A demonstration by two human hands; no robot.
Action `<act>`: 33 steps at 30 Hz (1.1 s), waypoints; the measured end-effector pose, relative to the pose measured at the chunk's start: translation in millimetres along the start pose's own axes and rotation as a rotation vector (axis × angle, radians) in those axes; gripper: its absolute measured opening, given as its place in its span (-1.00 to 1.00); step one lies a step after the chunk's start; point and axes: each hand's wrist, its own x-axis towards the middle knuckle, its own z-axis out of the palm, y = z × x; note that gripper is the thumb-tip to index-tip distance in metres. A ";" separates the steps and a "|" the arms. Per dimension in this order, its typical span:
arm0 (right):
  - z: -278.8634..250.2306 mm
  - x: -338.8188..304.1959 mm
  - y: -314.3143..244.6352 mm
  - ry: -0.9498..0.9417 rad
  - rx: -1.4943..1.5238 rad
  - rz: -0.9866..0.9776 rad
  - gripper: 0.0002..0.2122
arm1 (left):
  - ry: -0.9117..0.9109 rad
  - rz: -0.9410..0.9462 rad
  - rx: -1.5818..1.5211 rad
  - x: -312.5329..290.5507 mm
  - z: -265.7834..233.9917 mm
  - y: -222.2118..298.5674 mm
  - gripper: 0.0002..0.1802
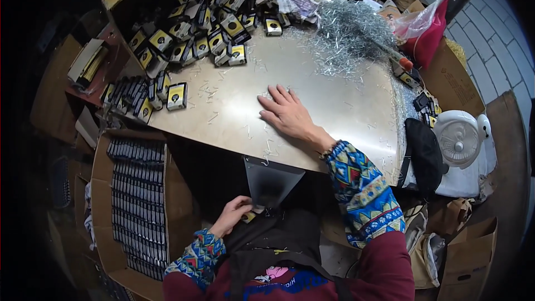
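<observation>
My right hand lies palm down on the pale tabletop, its fingers stretched out and slightly apart. Nothing shows in it, and several small bent wire pieces are scattered near its wrist. Low at my lap, my left hand is closed on a small black-and-yellow box, mostly hidden by the fingers and the dark apron. Just above that box ends a grey metal chute, which slopes down from the table's front edge. Patterned blue sleeve covers wrap both forearms.
A heap of black-and-yellow boxes covers the far left of the table. Tangled silver wire pieces pile up at the far right. Left of me, a carton holds rows of packed boxes. A white fan stands at the right.
</observation>
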 end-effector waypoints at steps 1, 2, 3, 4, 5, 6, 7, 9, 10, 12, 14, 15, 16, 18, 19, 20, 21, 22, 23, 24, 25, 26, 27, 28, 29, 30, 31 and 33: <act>1.3 -3.0 -6.3 -0.022 0.058 -0.019 -0.54 | -0.034 -0.029 0.046 0.1 5.8 4.1 -0.73; 6.5 -8.9 2.4 0.025 0.238 0.022 -0.56 | -0.029 -0.038 0.037 1.9 8.8 2.5 -0.73; 4.0 -11.5 6.4 0.009 0.250 0.011 -0.56 | -0.077 -0.010 0.028 2.3 10.6 -1.5 -0.71; -1.4 -17.4 12.7 0.148 0.177 0.088 -0.55 | -0.139 0.016 0.024 3.7 13.4 -5.9 -0.70; -2.5 -19.5 16.0 0.288 0.102 0.166 -0.54 | -0.135 0.005 0.017 5.6 15.4 -9.9 -0.70; 3.5 -16.2 15.0 0.352 0.117 0.157 -0.52 | -0.139 -0.044 -0.115 7.6 17.2 -13.4 -0.69; 5.5 -16.4 6.5 0.343 0.122 0.167 -0.52 | -0.146 -0.097 -0.243 8.7 19.3 -15.0 -0.68; 5.2 -11.5 -18.2 0.146 -0.012 0.058 -0.50 | -0.140 -0.069 -0.390 6.7 26.9 -10.7 -0.67; 12.2 -12.7 -31.9 0.116 0.024 0.018 -0.50 | -0.124 -0.039 -0.441 2.6 28.1 -10.1 -0.68; 16.3 -19.9 -58.2 0.083 0.007 -0.042 -0.57 | -0.085 -0.018 -0.492 -4.0 32.1 -8.6 -0.70; 18.7 -36.5 -74.1 0.099 0.064 -0.022 -0.63 | -0.068 -0.030 -0.514 -12.4 39.4 -4.0 -0.71; 18.4 -46.9 -80.6 0.094 0.069 -0.021 -0.63 | -0.050 -0.037 -0.535 -16.1 42.8 -1.9 -0.72; 16.8 -58.1 -85.6 0.081 0.105 -0.019 -0.63 | -0.044 -0.040 -0.538 -19.7 46.3 0.1 -0.72; 7.5 -77.4 -95.0 0.066 0.209 -0.030 -0.65 | 0.036 -0.058 -0.558 -23.6 52.5 2.5 -0.72; 2.9 -84.0 -95.7 0.056 0.217 -0.026 -0.65 | 0.043 -0.069 -0.563 -25.5 53.4 2.2 -0.72; -1.2 -90.1 -95.1 0.018 0.425 0.002 -0.68 | 0.062 -0.068 -0.535 -25.9 53.7 2.7 -0.72; -6.3 -94.2 -96.5 -0.019 0.632 0.033 -0.70 | 0.080 -0.067 -0.507 -25.3 53.5 3.0 -0.72; -17.9 -95.9 -104.0 0.050 0.844 0.141 -0.74 | 0.062 -0.078 -0.505 -23.8 52.2 0.3 -0.72; -23.0 -96.6 -104.9 0.125 0.846 0.133 -0.76 | 0.070 -0.089 -0.510 -23.8 53.8 0.9 -0.72; -27.9 -100.7 -102.8 0.080 0.877 0.167 -0.75 | 0.112 -0.031 -0.360 -24.7 58.5 2.8 -0.71; -32.1 -104.4 -99.7 0.039 0.907 0.198 -0.73 | 0.151 0.030 -0.204 -26.3 61.9 4.1 -0.70; -27.8 -109.8 -98.0 0.051 0.910 0.183 -0.72 | 0.169 0.115 -0.076 -24.9 62.6 -3.3 -0.54; -20.4 -114.4 -99.7 0.045 0.917 0.181 -0.72 | 0.178 0.111 -0.077 -28.2 62.4 -5.2 -0.54; -12.6 -120.1 -99.9 0.055 0.733 0.154 -0.74 | 0.183 0.168 0.151 -29.9 63.3 -3.9 -0.44; -4.3 -125.9 -100.3 0.064 0.547 0.129 -0.75 | 0.184 0.223 0.379 -29.6 64.5 -3.1 -0.34; 7.1 -130.6 -105.9 0.062 0.451 0.093 -0.75 | 0.186 0.234 0.359 -27.5 67.4 -3.5 -0.21; 19.6 -140.0 -112.4 -0.006 0.360 0.091 -0.70 | 0.183 0.235 0.358 -26.7 69.9 -4.5 -0.21; 43.0 -162.2 -127.4 -0.189 0.374 0.008 -0.60 | 0.300 0.448 0.590 -25.5 70.5 -12.3 -0.22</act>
